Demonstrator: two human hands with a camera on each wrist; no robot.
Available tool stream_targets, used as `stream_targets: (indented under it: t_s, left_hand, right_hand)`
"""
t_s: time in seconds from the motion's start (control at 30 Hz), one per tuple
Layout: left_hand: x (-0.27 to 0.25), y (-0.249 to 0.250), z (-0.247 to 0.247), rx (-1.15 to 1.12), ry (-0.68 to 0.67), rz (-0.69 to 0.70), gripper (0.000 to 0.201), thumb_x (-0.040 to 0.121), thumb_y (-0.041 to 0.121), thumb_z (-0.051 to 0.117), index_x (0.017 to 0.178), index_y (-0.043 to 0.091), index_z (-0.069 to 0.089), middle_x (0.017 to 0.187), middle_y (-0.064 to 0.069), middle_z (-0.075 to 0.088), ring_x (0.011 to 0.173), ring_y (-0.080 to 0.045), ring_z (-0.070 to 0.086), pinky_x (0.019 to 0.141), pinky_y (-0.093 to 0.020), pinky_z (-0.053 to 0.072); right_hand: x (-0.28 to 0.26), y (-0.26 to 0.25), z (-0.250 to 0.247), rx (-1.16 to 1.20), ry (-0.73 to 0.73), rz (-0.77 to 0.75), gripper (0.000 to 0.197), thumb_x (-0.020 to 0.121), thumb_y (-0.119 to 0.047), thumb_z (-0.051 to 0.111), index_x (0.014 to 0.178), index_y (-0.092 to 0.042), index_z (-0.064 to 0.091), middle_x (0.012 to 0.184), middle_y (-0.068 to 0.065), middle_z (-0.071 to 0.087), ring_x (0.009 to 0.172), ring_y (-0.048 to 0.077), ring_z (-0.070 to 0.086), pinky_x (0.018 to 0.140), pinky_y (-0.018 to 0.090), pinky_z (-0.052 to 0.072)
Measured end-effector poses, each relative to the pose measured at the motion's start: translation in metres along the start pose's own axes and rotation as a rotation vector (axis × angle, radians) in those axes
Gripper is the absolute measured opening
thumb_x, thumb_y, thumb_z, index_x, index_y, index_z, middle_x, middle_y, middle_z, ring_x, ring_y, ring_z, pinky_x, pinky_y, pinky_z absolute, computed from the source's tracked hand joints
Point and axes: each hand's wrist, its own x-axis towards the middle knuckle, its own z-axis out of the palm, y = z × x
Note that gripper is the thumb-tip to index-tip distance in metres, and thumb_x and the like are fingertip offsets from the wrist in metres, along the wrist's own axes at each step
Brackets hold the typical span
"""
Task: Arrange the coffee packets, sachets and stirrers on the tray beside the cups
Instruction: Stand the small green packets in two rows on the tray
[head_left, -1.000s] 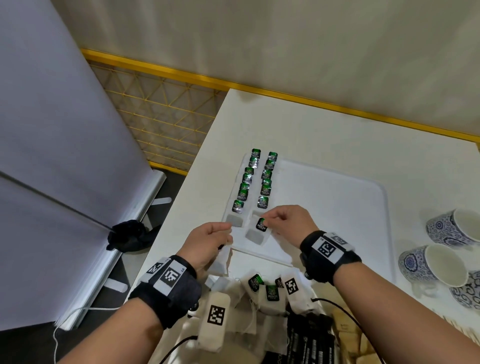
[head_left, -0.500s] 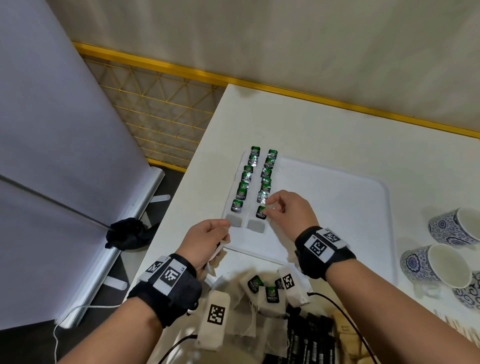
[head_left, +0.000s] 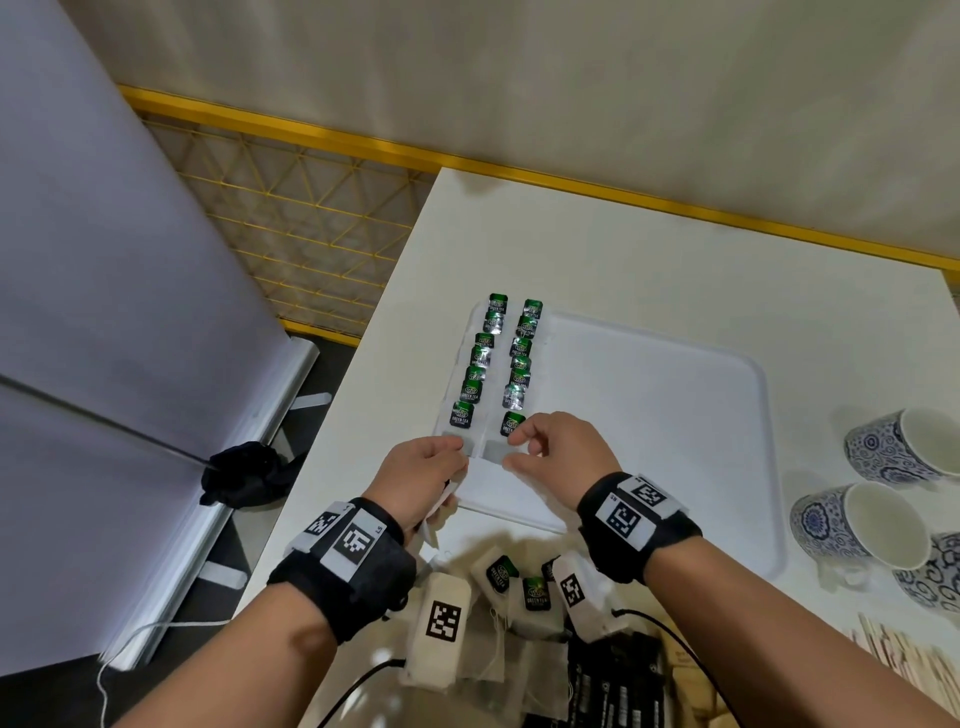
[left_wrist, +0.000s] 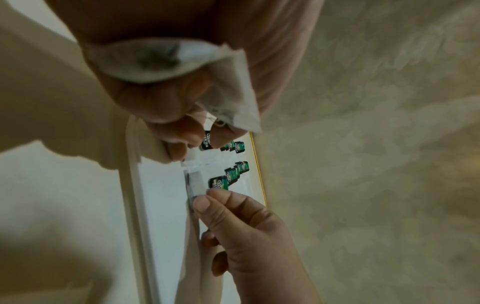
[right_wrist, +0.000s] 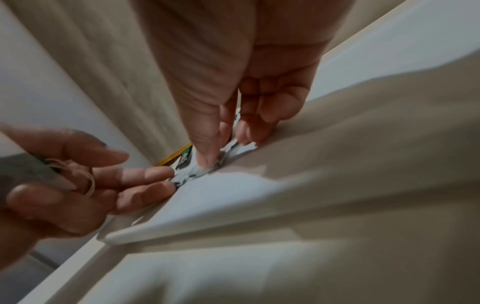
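Right hand (head_left: 558, 449) pinches nearest tea bag (head_left: 497, 451) on tray (head_left: 675, 415); left hand (head_left: 421, 475) grips spare tea bag (left_wrist: 161, 61).

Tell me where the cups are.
In the head view the cups sit on the table's right side, just off the tray's right edge, with stirrers nearer the person.

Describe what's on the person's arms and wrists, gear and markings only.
Both forearms are bare, no sleeves. The left wrist and the right wrist each carry a wide black strap with white patches printed with black square fiducial codes. A pale camera pod with its own code tag hangs under the left wrist; a similar tagged pod under the right. Thin black cables run back from them.
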Motion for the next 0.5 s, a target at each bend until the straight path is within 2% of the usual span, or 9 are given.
stream_targets:
  t_s: [0.1,0.2,0.3,0.33,0.37,0.43,0.5]
  left_hand:
    - [0.0,0.003,0.003,-0.003,0.002,-0.001,0.028,0.091,0.012,0.053,0.118,0.012,0.061,0.084,-0.008,0.056,0.049,-0.012,0.045,0.034,-0.011,0.033]
    - [0.0,0.005,0.004,-0.012,0.01,0.01,0.026,0.092,0.011,0.052,0.116,0.011,0.062,0.084,-0.008,0.056,0.052,-0.013,0.045,0.034,-0.011,0.034]
    - [-0.001,0.006,0.003,-0.004,0.002,0.038,0.027,0.093,0.014,0.046,0.116,0.011,0.062,0.095,-0.01,0.061,0.056,-0.016,0.049,0.036,-0.014,0.037]
    - [-0.001,0.006,0.003,-0.007,0.0,0.052,0.029,0.095,0.018,0.043,0.117,0.012,0.061,0.099,-0.01,0.062,0.062,-0.018,0.051,0.041,-0.016,0.04]
    - [-0.002,0.005,0.003,-0.008,0.002,0.073,0.031,0.097,0.023,0.039,0.117,0.012,0.06,0.102,-0.009,0.064,0.071,-0.018,0.054,0.052,-0.02,0.045]
    - [-0.004,0.004,0.003,-0.01,0.017,0.114,0.04,0.1,0.036,0.028,0.117,0.016,0.058,0.105,-0.008,0.066,0.093,-0.016,0.055,0.077,-0.029,0.042]
    - [-0.008,0.004,0.003,-0.049,0.026,0.131,0.048,0.099,0.048,0.021,0.112,0.02,0.058,0.105,-0.007,0.065,0.1,-0.015,0.056,0.084,-0.032,0.038]
  right_hand:
    - [0.0,-0.001,-0.001,-0.009,-0.009,-0.021,0.014,0.08,-0.03,0.071,0.09,-0.032,0.061,0.085,0.0,0.058,0.072,0.013,0.053,0.069,0.028,0.045]
    - [0.0,-0.003,-0.003,-0.008,-0.013,-0.021,0.014,0.08,-0.031,0.071,0.089,-0.033,0.061,0.087,0.002,0.06,0.074,0.015,0.055,0.071,0.03,0.046]
    - [-0.004,-0.009,-0.006,0.074,0.025,-0.02,0.008,0.081,-0.031,0.07,0.085,-0.031,0.064,0.077,0.002,0.061,0.068,0.013,0.055,0.068,0.028,0.047]
    - [-0.007,-0.012,-0.006,0.118,0.041,-0.03,0.004,0.081,-0.031,0.07,0.083,-0.031,0.066,0.072,-0.002,0.061,0.066,0.01,0.054,0.066,0.026,0.046]
    - [-0.01,-0.017,-0.005,0.154,0.044,-0.044,0.004,0.082,-0.033,0.069,0.079,-0.03,0.068,0.068,-0.009,0.061,0.063,0.006,0.053,0.063,0.023,0.044]
    - [-0.017,-0.028,-0.003,0.224,-0.014,-0.046,0.017,0.082,-0.04,0.068,0.073,-0.026,0.071,0.058,-0.015,0.057,0.056,-0.001,0.049,0.059,0.017,0.039]
    - [-0.025,-0.04,-0.001,0.28,-0.125,-0.032,0.032,0.079,-0.051,0.068,0.071,-0.02,0.072,0.054,-0.016,0.054,0.053,-0.002,0.047,0.058,0.015,0.038]
